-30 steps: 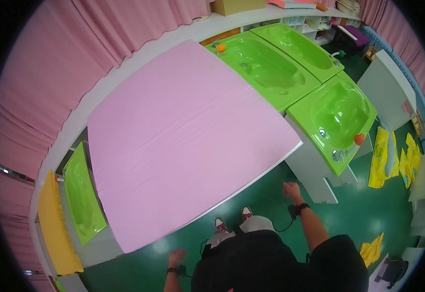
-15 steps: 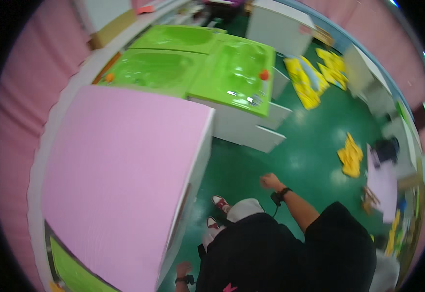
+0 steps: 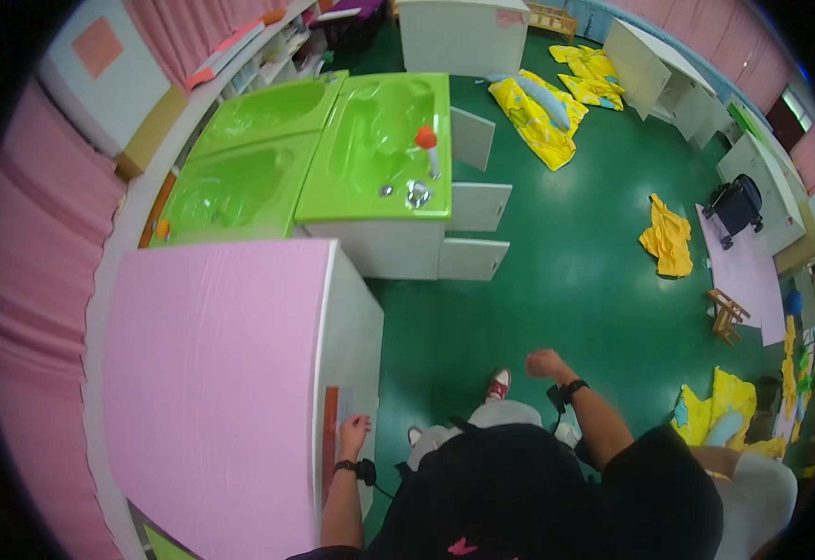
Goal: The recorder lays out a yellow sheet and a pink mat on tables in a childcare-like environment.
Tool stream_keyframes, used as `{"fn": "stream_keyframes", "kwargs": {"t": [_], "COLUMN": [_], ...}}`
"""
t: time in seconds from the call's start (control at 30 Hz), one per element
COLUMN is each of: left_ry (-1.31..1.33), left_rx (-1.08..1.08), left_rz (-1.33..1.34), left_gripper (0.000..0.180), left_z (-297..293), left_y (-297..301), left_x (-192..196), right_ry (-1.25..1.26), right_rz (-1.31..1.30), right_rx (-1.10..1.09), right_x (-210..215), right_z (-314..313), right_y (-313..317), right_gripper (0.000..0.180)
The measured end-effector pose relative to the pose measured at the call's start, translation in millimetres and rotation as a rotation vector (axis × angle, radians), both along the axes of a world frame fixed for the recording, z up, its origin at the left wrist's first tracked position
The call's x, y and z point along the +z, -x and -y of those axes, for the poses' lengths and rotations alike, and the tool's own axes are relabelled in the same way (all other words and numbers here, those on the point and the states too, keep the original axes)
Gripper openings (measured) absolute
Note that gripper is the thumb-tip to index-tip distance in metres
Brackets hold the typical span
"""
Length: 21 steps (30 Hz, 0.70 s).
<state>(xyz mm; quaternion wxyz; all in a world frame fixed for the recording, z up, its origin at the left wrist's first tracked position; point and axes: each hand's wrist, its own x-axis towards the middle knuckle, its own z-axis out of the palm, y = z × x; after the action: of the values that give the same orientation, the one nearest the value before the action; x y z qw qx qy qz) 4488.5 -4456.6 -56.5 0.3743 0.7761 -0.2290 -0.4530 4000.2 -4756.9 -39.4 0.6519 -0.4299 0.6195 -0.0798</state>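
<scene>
My left hand [image 3: 355, 435] is beside the white side panel of a pink-topped cabinet [image 3: 211, 373], near a reddish-brown strip [image 3: 331, 420] on that panel. Its fingers are loosely curled, with nothing visible in them. Over the green floor, my right hand [image 3: 548, 364] hangs apart from any object, its fingers folded in like a fist. I see nothing held there either. Each wrist wears a black strap with a small device. Beyond the cabinet are several glossy green basins [image 3: 230, 191]; one has an orange-headed shower handle [image 3: 426, 140].
White cabinet doors [image 3: 477, 207] stand out from the basin unit over the floor [image 3: 557, 289]. Yellow cloths [image 3: 538, 121] and an orange-yellow cloth [image 3: 669, 238] lie on the floor. A small wooden stand [image 3: 727, 314] and a dark stroller [image 3: 736, 205] are at right. Someone's white clothing [image 3: 758, 504] shows behind me.
The view has turned, and the basins and cabinet appear further left and lower. My left arm has come forward beside the cabinet. My feet have shifted; my right hand remains folded.
</scene>
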Motion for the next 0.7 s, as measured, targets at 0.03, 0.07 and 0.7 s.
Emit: {"fn": "stream_keyframes", "kwargs": {"t": [0.03,0.07,0.7], "left_ry": [-0.049,-0.049,-0.461], "left_rx": [0.012,-0.005,-0.509], "left_rz": [0.006,0.018,-0.054], "left_gripper": [0.025,0.024,0.025], "left_z": [5.6,21.6,476.8], "left_y": [9.3,15.1,229.0], "left_x": [3.0,3.6,-40.3], "right_ry": [-0.044,-0.046,-0.03], "right_rz": [0.003,0.018,0.065], "right_rx": [-0.029,-0.035,-0.805], "right_x": [6.4,9.8,-34.8], "right_z": [2.1,14.4,208.2], "right_y": [11.0,22.7,404.0], "right_gripper": [0.023,0.023,0.022]}}
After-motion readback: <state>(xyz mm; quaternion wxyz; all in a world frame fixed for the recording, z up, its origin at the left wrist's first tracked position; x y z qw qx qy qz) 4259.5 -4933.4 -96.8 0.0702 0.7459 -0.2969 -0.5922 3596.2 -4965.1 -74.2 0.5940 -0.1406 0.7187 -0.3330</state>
